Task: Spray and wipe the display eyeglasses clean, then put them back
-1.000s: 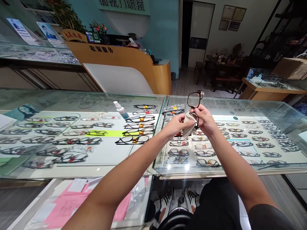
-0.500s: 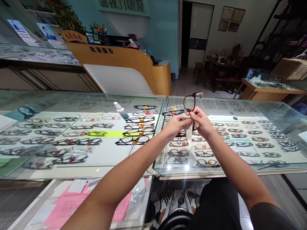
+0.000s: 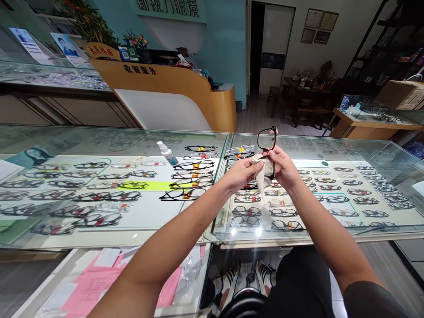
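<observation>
My right hand (image 3: pixel 285 168) is closed on a pair of dark-framed eyeglasses (image 3: pixel 258 140), gripped near the bridge and turned on end, so one lens stands above my fingers. A pale cleaning cloth (image 3: pixel 261 177) is pinched in my left hand (image 3: pixel 243 173) and pressed against the lower lens; its loose end hangs down. Both hands are raised over the glass counter, close together. On the counter to the left stands a white spray bottle (image 3: pixel 167 153), tilted in view. Beside it lies a column of black-framed glasses (image 3: pixel 183 193) with orange tags.
Rows of spectacles lie inside the glass display case (image 3: pixel 331 234). An open drawer (image 3: pixel 49 282) with pink and white papers (image 3: pixel 96 282) is below on the left. Beyond the counter are a wooden reception desk (image 3: pixel 221 106) and a cardboard box (image 3: pixel 402 95).
The eyeglasses have turned and moved slightly right, with the lower lens now showing beside the cloth. My right hand has shifted a little right; the cloth is spread wider.
</observation>
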`<state>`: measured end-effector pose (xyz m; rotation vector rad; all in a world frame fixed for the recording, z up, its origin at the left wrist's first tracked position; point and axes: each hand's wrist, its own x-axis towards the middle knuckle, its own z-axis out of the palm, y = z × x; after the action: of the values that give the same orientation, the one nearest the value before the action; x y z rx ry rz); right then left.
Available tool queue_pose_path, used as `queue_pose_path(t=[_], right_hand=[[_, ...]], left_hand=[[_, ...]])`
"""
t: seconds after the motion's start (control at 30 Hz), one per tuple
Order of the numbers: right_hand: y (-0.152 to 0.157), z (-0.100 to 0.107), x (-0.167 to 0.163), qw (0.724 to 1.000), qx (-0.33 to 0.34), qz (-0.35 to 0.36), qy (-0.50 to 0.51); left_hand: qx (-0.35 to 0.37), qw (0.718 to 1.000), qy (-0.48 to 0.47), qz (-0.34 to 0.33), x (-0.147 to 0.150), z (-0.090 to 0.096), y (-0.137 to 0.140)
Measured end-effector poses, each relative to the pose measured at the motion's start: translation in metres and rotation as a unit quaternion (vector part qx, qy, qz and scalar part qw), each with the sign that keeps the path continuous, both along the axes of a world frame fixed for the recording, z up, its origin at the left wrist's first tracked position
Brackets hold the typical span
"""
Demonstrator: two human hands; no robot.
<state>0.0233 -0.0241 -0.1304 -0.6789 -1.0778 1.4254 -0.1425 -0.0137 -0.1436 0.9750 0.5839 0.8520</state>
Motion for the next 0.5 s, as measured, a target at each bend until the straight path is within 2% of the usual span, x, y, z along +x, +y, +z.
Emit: queue_pose_path(t=[0.17,0.27,0.5], right_hand=[[0.0029,-0.0020,0.0009,1.000,0.009,-0.022,0.010],[0.0021,-0.0026,-0.0006,1.000,-0.002,-0.020,0.014],[0.0000,-0.0048,-0.0056,1.000,-0.010,-0.020,0.012]], left_hand=[[0.041,0.999,-0.019,-0.019,0.0024,-0.0004,-0.0025],[0.042,0.999,-0.019,-0.023,0.0044,-0.0023,-0.0036],[0.064,0.998,-0.001,0.003,0.0054,0.0029,-0.0066]])
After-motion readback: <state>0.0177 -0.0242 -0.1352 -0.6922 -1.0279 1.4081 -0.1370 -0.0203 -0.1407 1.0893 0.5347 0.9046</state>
